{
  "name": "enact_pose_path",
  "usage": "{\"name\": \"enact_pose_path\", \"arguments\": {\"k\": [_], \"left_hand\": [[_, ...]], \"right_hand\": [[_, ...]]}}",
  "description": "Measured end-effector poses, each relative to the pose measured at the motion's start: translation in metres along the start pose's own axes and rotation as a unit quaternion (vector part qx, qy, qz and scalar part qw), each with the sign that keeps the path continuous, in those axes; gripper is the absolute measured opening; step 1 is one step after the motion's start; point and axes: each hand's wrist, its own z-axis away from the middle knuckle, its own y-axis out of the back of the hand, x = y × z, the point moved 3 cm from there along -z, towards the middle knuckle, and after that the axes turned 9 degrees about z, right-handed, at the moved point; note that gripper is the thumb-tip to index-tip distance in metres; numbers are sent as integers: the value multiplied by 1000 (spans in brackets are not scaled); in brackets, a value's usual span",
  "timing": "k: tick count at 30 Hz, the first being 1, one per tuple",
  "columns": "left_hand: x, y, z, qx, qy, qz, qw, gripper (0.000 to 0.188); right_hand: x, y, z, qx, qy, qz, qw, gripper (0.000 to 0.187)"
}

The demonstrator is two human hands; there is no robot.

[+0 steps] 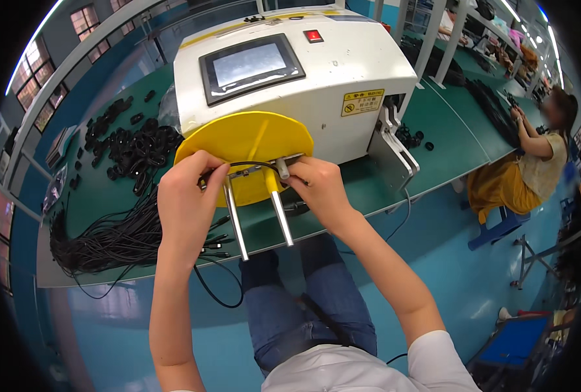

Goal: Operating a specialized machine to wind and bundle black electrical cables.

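Observation:
A white winding machine (343, 72) with a dark screen stands on the green table before me. On its front is a round yellow disc (238, 137) with two metal rods (235, 222) sticking out toward me. My left hand (189, 189) pinches a black cable (254, 164) at the disc's left side. The cable runs across above the rods toward my right hand (316, 189). That hand is closed by the small metal clamp (282, 168) at the disc's right; its fingertips are partly hidden, and what they grip is hard to make out. A loop of cable hangs below the table edge.
A bundle of black cables (114, 238) lies left on the table, with coiled cables (137, 147) behind it. A metal bracket (395, 150) juts from the machine's right side. Farther right, a person (525, 157) sits on a blue stool (499, 225) handling black cables.

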Motion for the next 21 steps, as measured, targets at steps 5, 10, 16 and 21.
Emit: {"name": "enact_pose_path", "arguments": {"k": [5, 10, 16, 21], "left_hand": [[-11, 4, 5, -13, 19, 54, 998, 9], [-22, 10, 13, -25, 66, 106, 992, 7], [-30, 10, 18, -32, 76, 118, 990, 8], [-31, 10, 20, -39, 80, 106, 990, 7]], "right_hand": [[-3, 2, 1, 5, -17, 4, 1000, 11], [-4, 7, 1, 37, 4, -19, 999, 12], [-1, 12, -6, -26, 27, -16, 999, 13], [0, 30, -6, -14, 31, 24, 999, 12]]}}
